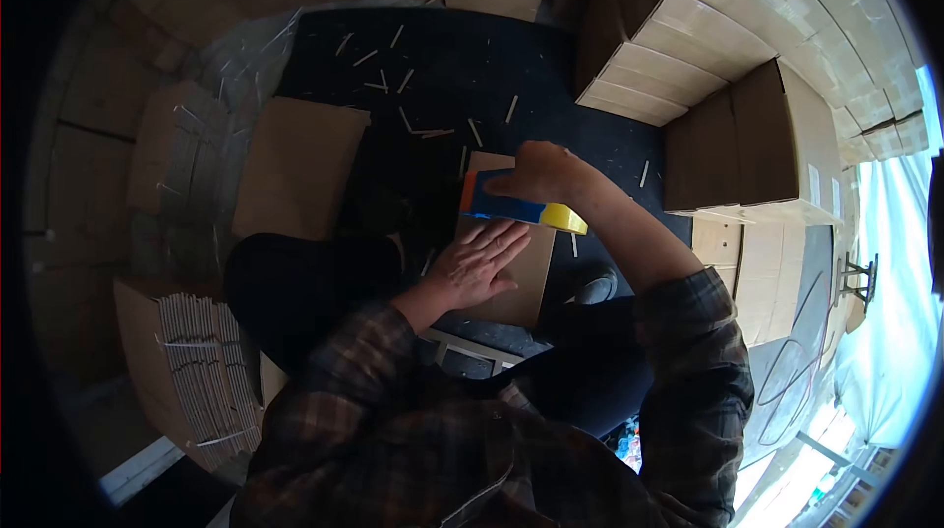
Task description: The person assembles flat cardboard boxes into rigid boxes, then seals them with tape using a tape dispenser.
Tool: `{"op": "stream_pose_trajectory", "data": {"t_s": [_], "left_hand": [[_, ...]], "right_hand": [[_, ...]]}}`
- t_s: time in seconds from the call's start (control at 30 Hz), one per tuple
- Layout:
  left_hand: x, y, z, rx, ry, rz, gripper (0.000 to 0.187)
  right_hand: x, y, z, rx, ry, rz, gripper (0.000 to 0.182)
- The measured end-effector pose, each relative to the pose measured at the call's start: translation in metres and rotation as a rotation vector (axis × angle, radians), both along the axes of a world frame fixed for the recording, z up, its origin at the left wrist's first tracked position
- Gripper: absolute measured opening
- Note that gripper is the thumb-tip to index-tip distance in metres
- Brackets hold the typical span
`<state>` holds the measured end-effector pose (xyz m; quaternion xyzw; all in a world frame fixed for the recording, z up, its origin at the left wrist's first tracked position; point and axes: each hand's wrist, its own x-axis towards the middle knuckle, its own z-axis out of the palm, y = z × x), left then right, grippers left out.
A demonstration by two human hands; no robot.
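No readable text anywhere — cardboard boxes (708, 46) carry pale labels too small and blurred to make out; the blue-yellow tape dispenser (521, 210) shows no legible brand or number.

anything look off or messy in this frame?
Yes: short pale strips lie scattered at all angles across the dark floor beyond the cardboard piece. Otherwise nothing looks damaged. Left hand lies flat on the cardboard; right hand grips a blue-and-yellow tool.

Your left hand (479, 264) is lying flat, palm down, fingers stretched forward together. Your right hand (539, 174) is curling closed in a grip, forearm reaching in from the right.
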<state>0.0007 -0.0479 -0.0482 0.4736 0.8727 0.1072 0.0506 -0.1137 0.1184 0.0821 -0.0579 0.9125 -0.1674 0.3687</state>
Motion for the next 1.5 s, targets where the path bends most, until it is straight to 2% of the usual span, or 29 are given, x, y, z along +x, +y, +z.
{"op": "stream_pose_trajectory", "data": {"t_s": [0.17, 0.23, 0.37, 0.43, 0.5, 0.57, 0.67, 0.73, 0.83, 1.13, 1.37, 1.43, 1.5], "left_hand": [[0.002, 0.0, -0.005, -0.04, -0.08, 0.013, 0.077], [0.002, -0.001, -0.004, -0.046, -0.084, 0.027, 0.076], [0.004, 0.002, 0.002, -0.018, -0.098, 0.041, 0.076], [0.003, 0.002, 0.004, -0.017, -0.11, 0.046, 0.077], [0.004, 0.003, 0.005, -0.011, -0.127, 0.043, 0.077], [0.004, 0.004, 0.005, 0.016, -0.07, 0.047, 0.078], [0.003, 0.005, 0.005, 0.04, -0.098, 0.037, 0.076], [0.001, 0.006, 0.007, 0.04, -0.115, 0.036, 0.075], [0.001, 0.006, 0.006, 0.043, -0.127, 0.031, 0.073], [0.002, 0.005, 0.003, 0.067, -0.09, 0.013, 0.07], [0.002, 0.004, 0.001, 0.081, -0.077, 0.022, 0.07], [0.002, 0.005, 0.003, 0.081, -0.076, 0.022, 0.07], [0.001, 0.004, 0.004, 0.082, -0.07, 0.028, 0.07]], "right_hand": [[0.003, 0.008, -0.002, -0.035, -0.058, 0.05, 0.067], [0.006, 0.01, -0.002, -0.042, -0.061, 0.019, 0.06], [0.019, 0.034, -0.003, -0.111, -0.058, -0.067, 0.06], [0.028, 0.057, -0.001, -0.103, -0.042, -0.101, 0.06], [0.038, 0.096, 0.001, -0.202, -0.106, -0.171, 0.06], [0.057, 0.134, 0.02, -0.228, -0.087, -0.294, 0.062], [0.084, 0.184, 0.018, -0.19, 0.015, -0.409, 0.067], [0.087, 0.2, 0.024, -0.16, -0.162, -0.43, 0.069], [0.089, 0.217, -0.02, -0.144, -0.207, -0.447, 0.069], [0.073, 0.191, -0.092, -0.118, -0.205, -0.402, 0.06], [0.035, 0.158, -0.08, 0.009, -0.221, -0.302, 0.054], [0.02, 0.144, -0.077, 0.091, -0.307, -0.252, 0.051], [0.023, 0.116, -0.078, 0.193, -0.206, -0.154, 0.051]]}}
